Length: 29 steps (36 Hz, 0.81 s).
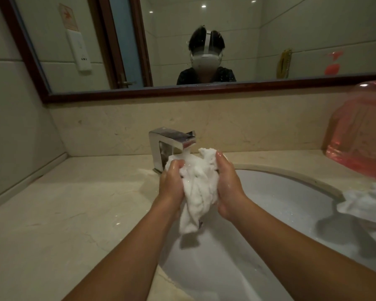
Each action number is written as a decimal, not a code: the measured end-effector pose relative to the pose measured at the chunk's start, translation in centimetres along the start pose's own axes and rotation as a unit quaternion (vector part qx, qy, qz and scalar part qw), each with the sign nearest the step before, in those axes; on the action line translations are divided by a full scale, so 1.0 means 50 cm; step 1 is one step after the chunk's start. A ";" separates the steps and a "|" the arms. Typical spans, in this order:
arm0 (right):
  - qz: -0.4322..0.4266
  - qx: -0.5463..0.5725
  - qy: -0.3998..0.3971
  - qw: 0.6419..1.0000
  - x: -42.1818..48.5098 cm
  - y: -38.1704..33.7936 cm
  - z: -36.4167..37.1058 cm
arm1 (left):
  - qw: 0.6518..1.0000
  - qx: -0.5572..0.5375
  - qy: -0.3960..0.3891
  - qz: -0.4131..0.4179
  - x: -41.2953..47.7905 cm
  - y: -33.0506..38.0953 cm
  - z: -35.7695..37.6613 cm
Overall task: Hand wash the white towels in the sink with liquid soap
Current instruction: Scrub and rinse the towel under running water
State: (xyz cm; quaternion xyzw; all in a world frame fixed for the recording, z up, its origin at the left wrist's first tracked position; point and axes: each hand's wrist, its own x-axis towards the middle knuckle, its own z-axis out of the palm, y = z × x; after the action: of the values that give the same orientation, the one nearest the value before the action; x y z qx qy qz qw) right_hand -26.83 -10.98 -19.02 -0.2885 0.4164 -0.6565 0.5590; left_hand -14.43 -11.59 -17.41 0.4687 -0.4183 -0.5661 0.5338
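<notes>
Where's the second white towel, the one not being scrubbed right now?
In the head view it is at the far right: the second towel lies on the sink rim, just below the pink plastic bag.

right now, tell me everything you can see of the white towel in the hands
The white towel looks like soft terry cloth, soaked and bunched into a crumpled wad with deep folds. The left hand and right hand grip it from either side, above the sink. Its top sits under the faucet spout, where running water lands on it. A loose tail hangs below the hands and seems clear of the basin.
</notes>
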 end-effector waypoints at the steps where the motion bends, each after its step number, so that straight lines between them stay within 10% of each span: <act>1: -0.008 -0.006 0.009 1.000 0.002 0.002 -0.001 | 0.999 -0.019 -0.028 -0.030 -0.001 0.000 0.000; 11: -0.080 -0.143 -0.002 0.986 -0.012 -0.015 -0.002 | 0.980 -0.141 -0.078 -0.113 0.000 0.005 -0.007; 20: 0.071 0.103 -0.036 0.992 -0.007 -0.017 -0.025 | 0.982 -0.167 -0.045 -0.082 0.009 0.004 -0.010; 29: -0.032 -0.001 0.032 0.999 -0.009 -0.027 -0.022 | 0.987 -0.109 -0.064 -0.100 0.019 0.000 -0.004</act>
State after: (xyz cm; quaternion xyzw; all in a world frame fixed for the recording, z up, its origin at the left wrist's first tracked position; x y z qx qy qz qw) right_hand -28.33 -10.27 -18.32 -0.2814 0.4252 -0.6825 0.5237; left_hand -14.24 -12.52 -17.53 0.4098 -0.3382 -0.6874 0.4951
